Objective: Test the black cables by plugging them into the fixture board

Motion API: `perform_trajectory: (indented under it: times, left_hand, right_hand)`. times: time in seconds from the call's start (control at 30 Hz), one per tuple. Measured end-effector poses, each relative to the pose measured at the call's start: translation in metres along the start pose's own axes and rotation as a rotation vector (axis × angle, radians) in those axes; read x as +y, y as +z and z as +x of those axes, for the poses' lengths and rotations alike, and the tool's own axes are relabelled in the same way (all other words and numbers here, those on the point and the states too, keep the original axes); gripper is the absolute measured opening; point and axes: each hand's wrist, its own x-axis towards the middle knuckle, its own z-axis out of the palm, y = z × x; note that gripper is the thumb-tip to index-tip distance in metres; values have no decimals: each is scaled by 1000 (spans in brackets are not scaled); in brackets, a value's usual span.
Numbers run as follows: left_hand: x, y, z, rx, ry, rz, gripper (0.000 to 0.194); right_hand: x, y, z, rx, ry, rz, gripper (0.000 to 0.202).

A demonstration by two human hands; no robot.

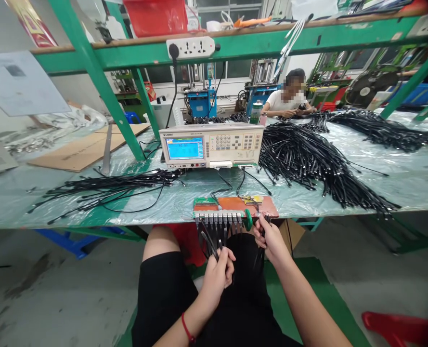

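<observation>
My left hand is closed around several black cables, their connector ends pointing up toward the table edge. Farther right, my right hand is closed on more black cables that hang down below it; its fingertips are close to the right end of the test board. Along the board's front edge runs a row of metal ports with black cables plugged in and hanging down. A green round piece stands between the row and my right hand.
Behind the board stands a bench tester with a lit blue screen, wired to it. Black cables lie in a bundle on the left and a large heap on the right. A person sits across the table. Green shelf posts rise at left.
</observation>
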Motion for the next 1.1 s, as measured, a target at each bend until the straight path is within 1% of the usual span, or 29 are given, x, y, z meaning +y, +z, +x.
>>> perform_trajectory:
  times: [0.07,0.2,0.3,0.37,0.4,0.5,0.53,0.57,0.63,0.7,0.77,0.8,0.87,0.93,1.03,1.1]
  left_hand:
    - [0,0,-1,-12,-2,-13,59]
    - [1,1,-2,-31,-8,-23,57]
    - [0,2,-1,-49,-13,-16,58]
    - [-2,3,0,-66,-17,-12,59]
    - [-2,5,0,-75,-19,-8,59]
    - [-4,11,0,-112,-21,34,60]
    - [-3,13,0,-119,-5,57,60]
    - [-3,15,0,-114,22,77,60]
    - [0,16,0,-64,96,91,61]
    - [2,14,1,10,157,81,60]
    - [4,11,1,58,169,71,58]
    - [4,9,2,62,157,66,57]
    - [2,6,3,41,122,56,56]
    - [-1,6,3,-2,96,42,55]
    - [-6,6,4,-53,85,-1,53]
    - [-8,6,4,-59,90,-28,53]
  right_hand:
    - [-1,0,0,-2,15,5,60]
    - [-1,2,-6,50,10,-22,61]
    - [4,9,-22,94,-68,-59,59]
    - [10,16,-37,112,-123,-130,55]
    - [14,21,-44,96,-140,-178,53]
    - [21,34,-59,-25,-149,-281,46]
    - [22,37,-62,-37,-142,-274,45]
    - [22,38,-63,-23,-138,-249,45]
    - [21,36,-61,52,-164,-170,47]
    - [18,28,-54,136,-231,-122,51]
    - [17,15,-43,208,-299,-144,54]
    - [17,9,-37,235,-321,-173,54]
    - [19,-2,-25,255,-340,-233,56]
    - [22,-7,-16,245,-337,-256,58]
    - [25,-9,-10,243,-334,-267,59]
    - [26,-8,-9,245,-344,-283,58]
